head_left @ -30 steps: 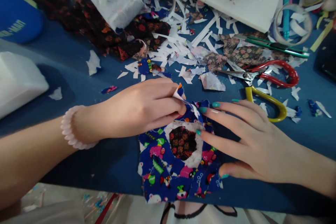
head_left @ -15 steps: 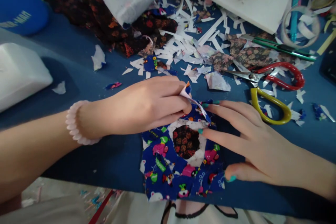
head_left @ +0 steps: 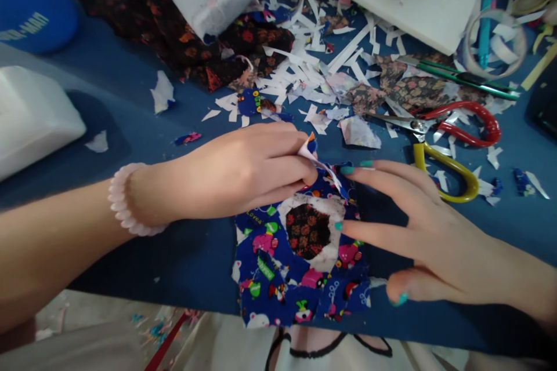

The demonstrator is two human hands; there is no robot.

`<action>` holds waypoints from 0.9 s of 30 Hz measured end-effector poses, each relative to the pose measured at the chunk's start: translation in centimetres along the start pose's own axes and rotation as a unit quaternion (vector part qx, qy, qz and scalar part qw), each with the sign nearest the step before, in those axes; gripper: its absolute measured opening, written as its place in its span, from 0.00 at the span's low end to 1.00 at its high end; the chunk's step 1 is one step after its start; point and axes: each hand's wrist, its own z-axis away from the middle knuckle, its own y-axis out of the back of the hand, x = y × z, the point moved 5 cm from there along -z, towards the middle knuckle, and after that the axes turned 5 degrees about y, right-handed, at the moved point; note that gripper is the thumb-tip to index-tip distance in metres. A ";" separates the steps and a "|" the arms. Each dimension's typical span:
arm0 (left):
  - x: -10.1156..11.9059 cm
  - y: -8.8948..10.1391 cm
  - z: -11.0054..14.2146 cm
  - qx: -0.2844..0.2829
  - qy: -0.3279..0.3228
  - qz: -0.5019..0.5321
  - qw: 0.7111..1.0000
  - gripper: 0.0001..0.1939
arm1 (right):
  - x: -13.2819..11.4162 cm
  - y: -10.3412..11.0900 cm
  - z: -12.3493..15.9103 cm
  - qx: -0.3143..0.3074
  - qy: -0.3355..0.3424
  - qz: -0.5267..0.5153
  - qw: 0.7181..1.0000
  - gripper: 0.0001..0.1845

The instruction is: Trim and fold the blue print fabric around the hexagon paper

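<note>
A square piece covered in blue cartoon-print fabric (head_left: 282, 295) lies flat near the table's front edge. At its middle is a dark floral patch (head_left: 308, 232) ringed by a whitish border. My left hand (head_left: 256, 168), with a pale bead bracelet (head_left: 126, 200) on its wrist, rests over the upper left part. Its fingers are closed on a small fabric scrap (head_left: 324, 165) whose white underside is turned up. To the right, my right hand (head_left: 418, 232) has its fingers spread. Its index and middle fingertips hover at or touch the piece's right side; which, I cannot tell.
Red-and-yellow-handled scissors (head_left: 448, 145) lie at the right, below a green-handled craft knife (head_left: 461, 78). Paper strips (head_left: 304, 78) and dark floral cloth (head_left: 174, 29) spread across the back. Tape rolls (head_left: 517, 58), a white block (head_left: 35, 119) and a blue container (head_left: 35, 11) stand around.
My right hand has shifted slightly right, away from the piece, its thumb now off the right edge. My left hand keeps its hold on the scrap.
</note>
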 end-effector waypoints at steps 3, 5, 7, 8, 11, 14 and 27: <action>0.1 0.0 0.0 0.004 -0.016 -0.007 1.000 0.07 | -0.4 0.0 0.0 -0.009 0.013 0.002 1.000 0.22; 0.1 -0.1 0.1 0.009 -0.017 -0.017 1.000 0.08 | -0.4 0.1 -0.1 -0.010 0.008 0.009 1.000 0.21; 0.1 -0.1 0.1 0.011 -0.016 -0.028 0.999 0.09 | -0.4 0.1 0.0 -0.016 0.004 0.012 1.000 0.22; 0.1 -0.1 0.2 0.012 -0.017 -0.031 0.999 0.09 | -0.4 0.1 0.1 -0.018 0.007 0.013 1.000 0.23; 0.2 -0.1 0.2 0.014 -0.021 -0.035 0.999 0.08 | -0.4 0.2 0.2 -0.027 0.028 0.022 0.999 0.26; 0.2 -0.1 0.1 0.013 -0.024 -0.028 0.999 0.07 | -0.8 0.1 0.2 -0.041 0.054 0.020 0.997 0.27; 0.1 -0.2 0.1 0.015 -0.024 -0.055 0.998 0.09 | -1.7 -0.9 0.3 -0.093 0.096 0.001 0.991 0.35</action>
